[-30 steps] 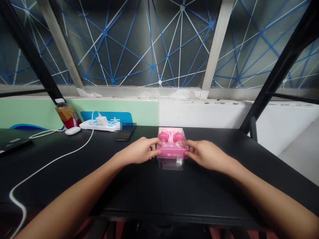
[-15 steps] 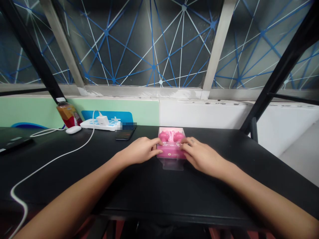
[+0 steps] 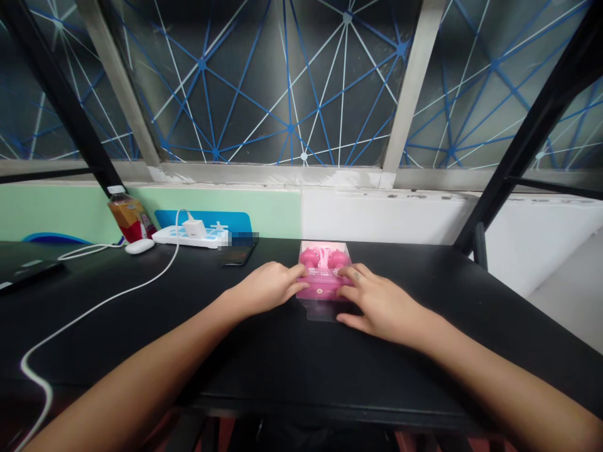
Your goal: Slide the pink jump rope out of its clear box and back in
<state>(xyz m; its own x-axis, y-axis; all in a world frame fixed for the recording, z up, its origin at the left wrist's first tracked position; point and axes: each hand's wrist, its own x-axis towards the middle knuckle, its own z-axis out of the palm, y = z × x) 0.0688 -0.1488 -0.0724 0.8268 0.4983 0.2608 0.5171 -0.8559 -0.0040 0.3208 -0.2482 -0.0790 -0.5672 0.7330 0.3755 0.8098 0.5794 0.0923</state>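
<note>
Well, a pink retail box with a clear plastic top point(image 3: 324, 279) lies flat on a matte black table point(image 3: 391, 370), near the table's far edge. Inside it, two rounded pink earphones point(image 3: 309, 257) sit with a pale pink cord point(image 3: 323, 256) bunched between them. A clear plastic flap point(image 3: 320, 312) sticks out from the box's near side onto the tabletop.

The left hand point(image 3: 268, 289) comes in from the box's left side, its fingers gently curled and their tips touching that side. The right hand point(image 3: 381, 307) is more spread, with its fingers point(image 3: 351, 273) over the box's right side and its thumb reaching low toward the flap. How firmly they press, I cannot tell.

The black surface runs on well past both hands toward the near edge, and also out to the right. Farther left, along the back edge, are a black phone point(image 3: 238, 254), a white power strip point(image 3: 183, 236) with a white charger point(image 3: 193, 229), a white mouse point(image 3: 139, 246), and a plastic drink bottle point(image 3: 128, 216). A white cable point(image 3: 117, 295) curves forward across the table. A dark laptop point(image 3: 28, 270) sits at the far left. Behind everything rise mint-green and white wall panels, and a window point(image 3: 292, 81) crossed with blue and white lines.
</note>
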